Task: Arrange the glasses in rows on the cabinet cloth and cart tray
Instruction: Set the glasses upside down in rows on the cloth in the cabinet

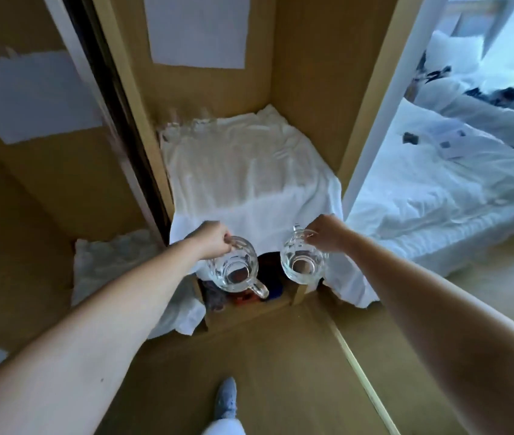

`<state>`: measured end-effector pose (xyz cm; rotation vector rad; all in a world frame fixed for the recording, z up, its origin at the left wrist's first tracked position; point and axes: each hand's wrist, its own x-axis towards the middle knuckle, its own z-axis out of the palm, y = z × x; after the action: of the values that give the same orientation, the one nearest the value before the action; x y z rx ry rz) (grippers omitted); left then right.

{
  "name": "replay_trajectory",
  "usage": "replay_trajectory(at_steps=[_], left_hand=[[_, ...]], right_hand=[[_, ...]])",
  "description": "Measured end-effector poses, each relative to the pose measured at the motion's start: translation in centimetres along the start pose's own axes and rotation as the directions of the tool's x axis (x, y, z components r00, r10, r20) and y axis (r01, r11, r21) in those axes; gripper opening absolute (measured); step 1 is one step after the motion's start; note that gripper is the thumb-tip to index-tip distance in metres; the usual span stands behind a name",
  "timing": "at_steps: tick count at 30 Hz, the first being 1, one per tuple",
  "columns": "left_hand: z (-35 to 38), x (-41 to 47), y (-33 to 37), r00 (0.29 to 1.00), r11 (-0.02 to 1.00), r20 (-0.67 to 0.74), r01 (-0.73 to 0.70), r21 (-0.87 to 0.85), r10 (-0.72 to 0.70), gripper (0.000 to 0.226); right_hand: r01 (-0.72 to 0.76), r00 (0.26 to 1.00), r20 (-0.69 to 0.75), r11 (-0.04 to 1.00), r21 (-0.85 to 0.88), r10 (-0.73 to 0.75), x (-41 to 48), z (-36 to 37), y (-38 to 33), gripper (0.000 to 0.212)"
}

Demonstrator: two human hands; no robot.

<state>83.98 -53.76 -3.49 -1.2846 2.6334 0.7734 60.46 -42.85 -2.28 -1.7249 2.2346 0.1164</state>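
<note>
The left grip (212, 237) pinches the far rim of a clear glass mug (233, 269), whose handle points back toward the person, and the right grip (325, 235) has its fingers curled on the rim of a second glass mug (302, 262), beside that mug's handle at its far side. Both mugs are held mouth up and apart from each other, in front of the hanging front edge of the white cloth (249, 171) spread over the cabinet (312, 73) shelf, on which no glass stands. A crumpled cloth (108, 262) lies at the left, a bed (438, 189) stands at the right, and a foot (226, 398) shows on the floor (281, 356) below.
</note>
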Motion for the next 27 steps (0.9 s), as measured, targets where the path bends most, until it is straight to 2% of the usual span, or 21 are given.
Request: replay_trajectory(at_steps=[2,4,6,9,11,14,17,21,23,25,27], left_hand=[[-2.1,2.4,1.8,0.998,0.998,-0.054,-0.041,-0.049,0.039,0.028],[-4.5,5.2,2.9,0.993,0.994,-0.093,-0.078,-0.076,0.071,0.017],[-7.2,8.1,3.5,0.985,0.995,-0.142,-0.097,-0.022,0.093,0.009],[-11.0,13.1,3.8,0.972,0.992,-0.207,-0.099,0.079,0.114,0.023],[-12.9,16.9,3.2,0.959,0.989,-0.253,-0.099,0.111,0.124,0.013],[-14.5,21.8,1.6,0.932,0.99,-0.336,-0.11,0.093,0.135,0.023],[-15.5,25.0,0.0,0.918,0.987,-0.383,-0.05,0.156,0.107,0.03],[-15.4,26.9,-1.4,0.905,0.952,-0.417,0.052,0.301,0.082,0.036],[-14.2,27.2,-2.2,0.896,0.951,-0.44,0.08,0.297,0.062,0.036],[-12.8,27.7,-3.4,0.834,0.958,-0.544,0.08,0.277,0.088,0.033],[-11.5,28.2,-5.4,0.769,0.98,-0.638,0.09,0.179,0.046,0.027]], right_hand=[[-0.026,0.999,-0.024,0.999,0.024,0.026,0.5,-2.1,2.0,0.026],[-0.026,0.996,-0.08,0.996,0.08,0.032,2.1,-3.8,3.5,0.023],[0.01,0.987,-0.162,0.993,0.116,0.009,4.6,-5.2,4.4,0.019],[0.05,0.957,-0.29,0.982,0.184,0.005,9.0,-7.1,4.8,0.019],[0.084,0.938,-0.346,0.979,0.184,-0.015,12.0,-8.6,4.6,0.021],[0.105,0.948,-0.311,0.985,0.135,-0.058,17.0,-11.5,4.3,0.024],[0.109,0.966,-0.239,0.993,0.048,-0.095,21.6,-14.1,3.8,0.025],[0.172,0.949,-0.28,0.981,0.088,-0.142,26.8,-14.6,3.1,0.027],[0.189,0.939,-0.315,0.973,0.13,-0.14,29.3,-13.6,2.7,0.027],[0.202,0.938,-0.319,0.963,0.18,-0.137,31.8,-12.4,2.3,0.029],[0.234,0.932,-0.329,0.946,0.225,-0.153,33.9,-11.5,1.8,0.034]])
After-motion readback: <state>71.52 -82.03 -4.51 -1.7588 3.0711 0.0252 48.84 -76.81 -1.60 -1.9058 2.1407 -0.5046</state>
